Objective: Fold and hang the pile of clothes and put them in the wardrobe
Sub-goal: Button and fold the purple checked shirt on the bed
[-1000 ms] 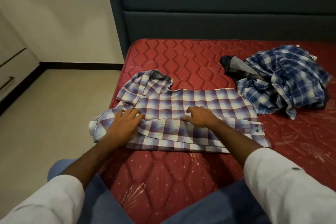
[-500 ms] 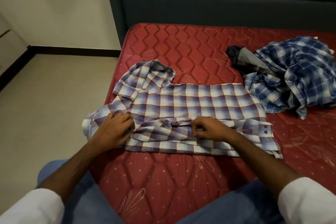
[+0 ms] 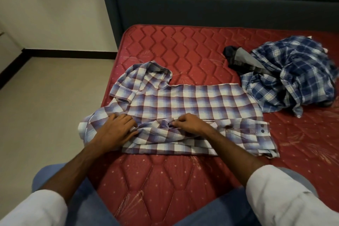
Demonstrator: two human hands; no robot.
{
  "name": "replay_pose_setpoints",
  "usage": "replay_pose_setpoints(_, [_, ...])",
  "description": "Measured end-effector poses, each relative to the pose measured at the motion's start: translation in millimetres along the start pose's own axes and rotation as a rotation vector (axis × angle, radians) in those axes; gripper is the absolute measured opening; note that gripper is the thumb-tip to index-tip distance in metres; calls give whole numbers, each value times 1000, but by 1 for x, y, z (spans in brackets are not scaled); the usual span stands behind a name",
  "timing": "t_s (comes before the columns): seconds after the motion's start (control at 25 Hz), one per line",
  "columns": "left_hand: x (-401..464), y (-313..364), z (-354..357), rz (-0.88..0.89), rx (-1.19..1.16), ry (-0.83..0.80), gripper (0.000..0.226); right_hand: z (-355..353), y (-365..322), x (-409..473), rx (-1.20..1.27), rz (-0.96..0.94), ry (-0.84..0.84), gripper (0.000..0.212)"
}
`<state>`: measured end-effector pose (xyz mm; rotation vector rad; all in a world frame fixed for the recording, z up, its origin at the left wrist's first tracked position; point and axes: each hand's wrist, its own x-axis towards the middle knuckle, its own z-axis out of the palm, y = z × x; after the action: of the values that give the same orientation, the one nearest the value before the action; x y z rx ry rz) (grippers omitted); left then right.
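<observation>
A purple-and-white checked shirt (image 3: 192, 104) lies partly folded on the red mattress (image 3: 183, 49), collar to the left, a cuffed sleeve laid along its near edge. My left hand (image 3: 117, 130) lies on the shirt's left end, its fingertips curled into a bunched fold. My right hand (image 3: 190, 124) pinches the bunched sleeve cloth near the shirt's middle. A crumpled pile of a dark blue checked shirt (image 3: 297, 73) with a grey and black garment (image 3: 244, 58) sits at the right of the mattress.
A dark padded headboard (image 3: 220, 5) rises behind the mattress. Beige floor (image 3: 45, 97) and a cream wall (image 3: 55, 5) with a black skirting lie to the left. My knees in blue trousers press against the mattress's near edge.
Both hands slid toward me across the shirt and gathered the sleeve cloth; my right hand went from flat to pinching. My view dropped closer to the bed.
</observation>
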<state>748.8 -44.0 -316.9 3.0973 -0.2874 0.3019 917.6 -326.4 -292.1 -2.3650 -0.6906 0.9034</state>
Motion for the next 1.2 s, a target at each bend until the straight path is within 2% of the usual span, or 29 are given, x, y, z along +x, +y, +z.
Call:
replay_pose_setpoints(0.08, [-3,-1,-3,3,-3,9,33,12,-15,7,41,71,67,43])
replay_pose_setpoints(0.2, [-11,-8,-9,2,-75,36,20,28,-26,16,-61,177,193,52])
replay_pose_setpoints(0.28, [-15,-14,-11,-69,-201,53,17,31,-28,21,13,208,219,44])
replay_pose_setpoints(0.36, [-17,-16,-12,-176,-407,105,9,25,-31,24,212,215,212,31])
replay_pose_setpoints(0.48, [-12,-13,-10,-298,-594,181,16,7,-38,31,414,259,189,19])
replay_pose_setpoints(0.6, [-9,-11,-6,-284,-507,169,23,-8,-44,41,400,191,152,5])
replay_pose_setpoints(0.68, [-9,-9,-6,-236,-233,145,37,-13,-47,45,382,114,99,5])
replay_pose_setpoints(0.76, [-8,-4,-8,-113,8,104,55,-16,-43,46,293,36,33,9])
replay_pose_setpoints(0.8, [-6,3,-8,-27,57,79,59,-19,-39,42,198,-23,53,13])
replay_pose_setpoints(0.88, [-2,14,-7,130,105,24,63,-24,-23,25,-79,-185,251,19])
replay_pose_setpoints(0.96, [6,23,-3,186,146,-48,67,-21,-4,-6,-330,-410,421,23])
replay_pose_setpoints(1.04, [15,29,3,197,176,-101,62,-5,15,-40,-545,-561,340,32])
replay_pose_setpoints(1.12, [22,36,4,166,192,-89,51,14,35,-59,-740,-564,246,41])
replay_pose_setpoints(1.2, [29,41,-1,69,99,30,28,20,54,-63,-718,-435,246,50])
